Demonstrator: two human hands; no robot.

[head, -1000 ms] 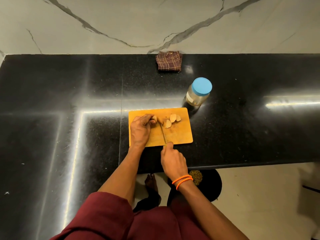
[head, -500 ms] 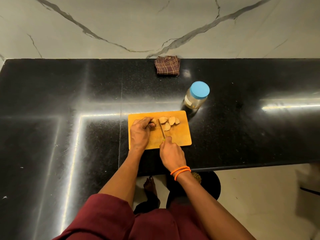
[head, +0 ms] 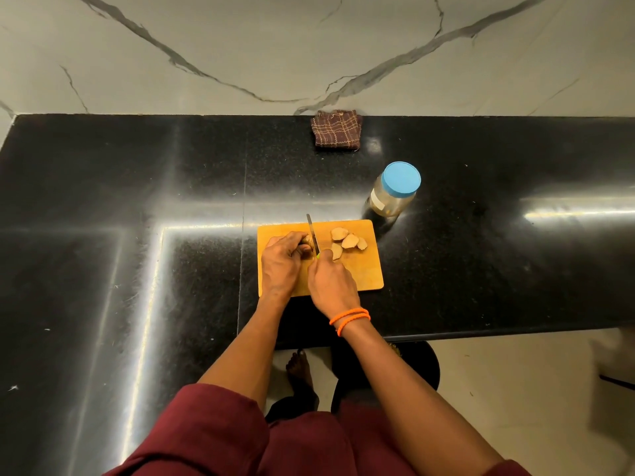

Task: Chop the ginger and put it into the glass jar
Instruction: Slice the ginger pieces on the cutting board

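Left hand [head: 281, 261] pinches one ginger piece [head: 308, 240]; right hand [head: 331, 281] grips one knife [head: 312, 235]; four slices [head: 347, 242] lie beside.

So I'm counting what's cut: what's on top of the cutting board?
On the cutting board: four ginger slices, plus the left hand holding an uncut ginger piece beside the knife. That piece is mostly covered by fingers.
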